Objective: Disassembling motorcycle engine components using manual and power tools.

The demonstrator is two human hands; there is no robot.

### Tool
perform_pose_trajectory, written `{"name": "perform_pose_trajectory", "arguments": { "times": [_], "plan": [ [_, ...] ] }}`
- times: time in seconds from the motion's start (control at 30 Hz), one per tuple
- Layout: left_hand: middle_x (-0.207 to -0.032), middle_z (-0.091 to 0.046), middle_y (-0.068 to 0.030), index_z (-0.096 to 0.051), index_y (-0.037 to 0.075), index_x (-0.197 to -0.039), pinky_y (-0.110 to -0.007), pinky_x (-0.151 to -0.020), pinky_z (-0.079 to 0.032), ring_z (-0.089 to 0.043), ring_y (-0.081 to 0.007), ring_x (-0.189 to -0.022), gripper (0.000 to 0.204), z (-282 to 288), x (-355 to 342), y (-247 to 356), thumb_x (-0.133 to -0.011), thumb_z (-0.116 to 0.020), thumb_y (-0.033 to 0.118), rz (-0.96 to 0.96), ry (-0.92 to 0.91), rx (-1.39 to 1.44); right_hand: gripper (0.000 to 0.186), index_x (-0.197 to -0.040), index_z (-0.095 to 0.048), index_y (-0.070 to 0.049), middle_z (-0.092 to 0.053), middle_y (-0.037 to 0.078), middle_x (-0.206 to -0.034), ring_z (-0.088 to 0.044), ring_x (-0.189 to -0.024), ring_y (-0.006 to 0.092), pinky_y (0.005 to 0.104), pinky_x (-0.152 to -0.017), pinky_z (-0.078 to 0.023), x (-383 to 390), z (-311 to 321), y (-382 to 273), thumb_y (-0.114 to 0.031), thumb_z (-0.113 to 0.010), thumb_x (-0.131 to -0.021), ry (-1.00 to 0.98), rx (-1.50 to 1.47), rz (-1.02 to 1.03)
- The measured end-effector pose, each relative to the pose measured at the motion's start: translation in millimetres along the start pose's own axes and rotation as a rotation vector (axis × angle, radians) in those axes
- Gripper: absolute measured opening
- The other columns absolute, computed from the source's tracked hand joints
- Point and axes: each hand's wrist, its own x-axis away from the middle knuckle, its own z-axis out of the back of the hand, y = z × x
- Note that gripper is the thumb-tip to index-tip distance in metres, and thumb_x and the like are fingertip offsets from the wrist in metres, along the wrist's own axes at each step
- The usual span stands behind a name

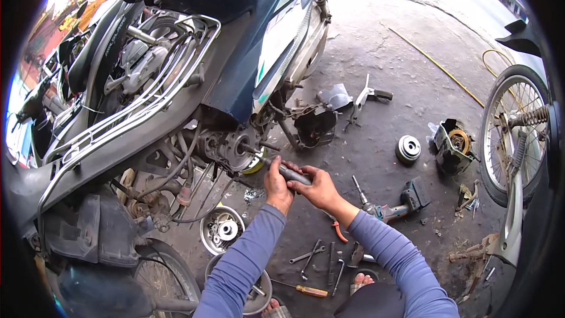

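A dark grey cylindrical metal piece [295, 175] is gripped between both my hands, in front of the motorbike's opened engine [237, 150]. My left hand [278, 188] is closed around its near-left end, beside a thin shaft that sticks out of the engine. My right hand [319, 188] wraps its other end, with the fingers over the top. The fingers hide part of the piece, and I cannot tell whether it touches the shaft. Behind my hands the motorbike's blue body panel [226, 76] leans over the engine.
Right of my forearms lies a cordless drill [397, 203]. Wrenches [307, 253] and a yellow-handled screwdriver [312, 291] are near my feet. A metal bowl of parts [203, 229] stands left of my left arm. A round metal drum [408, 149] and a spoked wheel [491, 123] are farther right.
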Motion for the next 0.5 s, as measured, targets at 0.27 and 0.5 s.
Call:
{"name": "perform_pose_trajectory", "arguments": {
  "times": [0.27,0.5],
  "plan": [
    [-0.072,-0.050,-0.0066,-0.045,0.007,-0.086,-0.038,-0.067,-0.051,-0.055,-0.0219,-0.069,0.024,0.3,-13.2,12.7,-0.093,-0.058,0.026,0.037,0.018,0.155,0.048,-0.101,-0.064,0.011,-0.068,0.026,-0.086,-0.070,-0.081,0.0297,0.0363,-0.075,-0.053,-19.3,-5.6,-30.0,-0.028,-0.077,-0.075,-0.030,0.160,0.041],
    [-0.072,-0.050,-0.0056,-0.046,0.006,-0.087,-0.037,-0.065,-0.049,-0.055,-0.0211,-0.070,0.026,11.9,-16.1,14.6,-0.093,-0.059,0.027,0.011,-0.016,0.234,0.043,-0.101,-0.059,0.007,-0.066,0.023,-0.077,-0.068,-0.066,0.0320,0.0356,-0.058,-0.051,-19.0,-14.8,-37.0,-0.025,-0.075,-0.078,0.060,0.289,0.254]
  ]
}}
